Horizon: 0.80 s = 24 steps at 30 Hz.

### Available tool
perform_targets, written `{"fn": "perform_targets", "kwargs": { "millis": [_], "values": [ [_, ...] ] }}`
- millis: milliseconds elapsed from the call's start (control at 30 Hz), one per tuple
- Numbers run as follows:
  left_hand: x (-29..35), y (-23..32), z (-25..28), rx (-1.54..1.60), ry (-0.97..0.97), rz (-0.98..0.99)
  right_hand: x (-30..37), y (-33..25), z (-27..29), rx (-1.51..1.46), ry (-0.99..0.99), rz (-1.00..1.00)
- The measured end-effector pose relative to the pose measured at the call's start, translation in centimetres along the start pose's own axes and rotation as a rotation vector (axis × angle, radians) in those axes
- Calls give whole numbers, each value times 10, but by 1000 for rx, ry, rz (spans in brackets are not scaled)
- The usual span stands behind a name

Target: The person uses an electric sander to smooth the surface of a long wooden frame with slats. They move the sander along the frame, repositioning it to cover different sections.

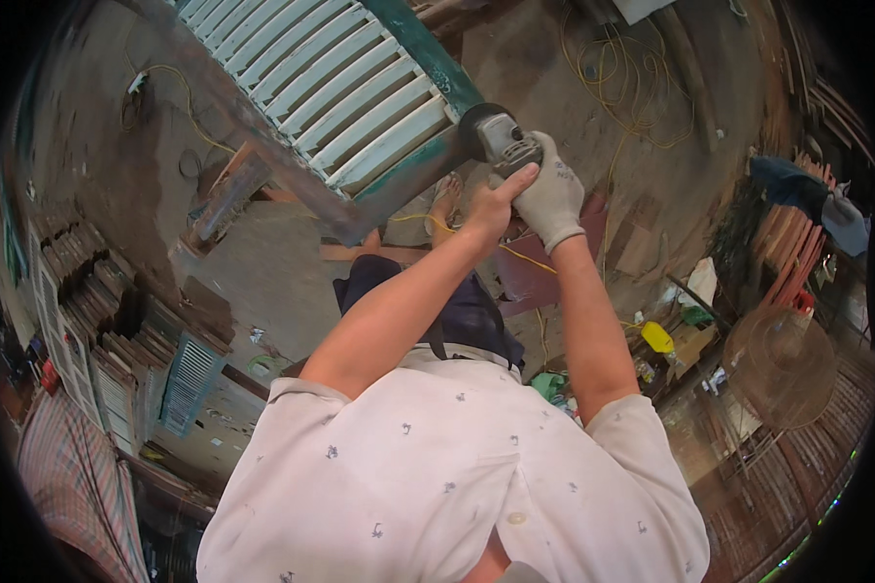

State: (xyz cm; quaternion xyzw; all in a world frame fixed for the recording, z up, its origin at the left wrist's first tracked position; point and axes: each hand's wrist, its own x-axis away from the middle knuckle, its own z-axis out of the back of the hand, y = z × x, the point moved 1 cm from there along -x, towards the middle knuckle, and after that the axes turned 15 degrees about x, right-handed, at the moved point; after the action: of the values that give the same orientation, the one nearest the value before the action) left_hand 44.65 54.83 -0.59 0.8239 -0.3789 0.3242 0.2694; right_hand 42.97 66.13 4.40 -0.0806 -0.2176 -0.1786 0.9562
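A grey and black angle grinder (pixel 502 136) is in my two hands, its disc end at the near right corner of a louvred shutter (pixel 428 63). The shutter has pale slats, with green paint on part of its frame and bare brownish wood on the rest. My right hand (pixel 552 189), in a light work glove, is closed around the grinder's body. Bare and just left of it, my left hand (pixel 496 206) is closed on the grinder's rear, thumb pointing up along it. Its other fingers are mostly hidden, and the disc's contact is hard to make out.
A wooden support (pixel 228 199) stands under the shutter's left side. Yellow cord (pixel 528 258) runs below my hands; more cord (pixel 632 83) lies coiled at far right. Stacked shutters (pixel 107 311) fill the left. At right are a straw hat (pixel 780 367) and a yellow bottle (pixel 657 337).
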Motion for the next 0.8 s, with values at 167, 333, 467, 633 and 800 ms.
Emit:
{"fn": "perform_targets", "kwargs": {
  "millis": [167,333,467,633,800],
  "values": [
    [10,-6,1,60,45,-85,3,1,-7,74,3,119],
    [49,-22,32,161,89,-265,33,-18,-27,113,-73,251],
    [62,-48,90,307,147,-334,62,-60,-36,143,-116,403],
    [123,-43,141,491,134,-342,106,-108,-86,143,-84,596],
    [138,-28,144,394,148,-308,113,-125,-81,171,-159,551]
  ]
}}
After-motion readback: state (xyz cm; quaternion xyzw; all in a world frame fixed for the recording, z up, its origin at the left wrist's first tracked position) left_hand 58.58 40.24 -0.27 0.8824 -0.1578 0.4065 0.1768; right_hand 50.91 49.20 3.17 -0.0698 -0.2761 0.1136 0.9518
